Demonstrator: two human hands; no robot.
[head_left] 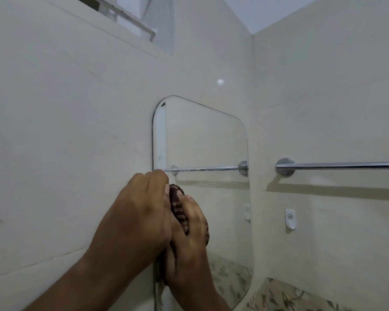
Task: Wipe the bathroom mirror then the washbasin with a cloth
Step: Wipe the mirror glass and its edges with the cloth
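The rounded frameless mirror (202, 142) hangs on the cream tiled wall. My left hand (135, 216) reaches in from the lower left and presses a dark brown patterned cloth (177, 209) against the mirror's left edge, about halfway down. Just right of the cloth, the glass shows what looks like the reflection of that same hand and forearm. A loose end of the cloth hangs near the mirror's lower left edge. Faint streaks run across the glass below the reflected bar. My right hand and the washbasin are out of view.
A chrome towel bar (346, 164) runs along the right-hand wall, with a white adhesive hook (290, 217) below it. A leaf-patterned surface (279, 297) shows at the bottom right. A high window with a white frame (133, 16) sits at the top left.
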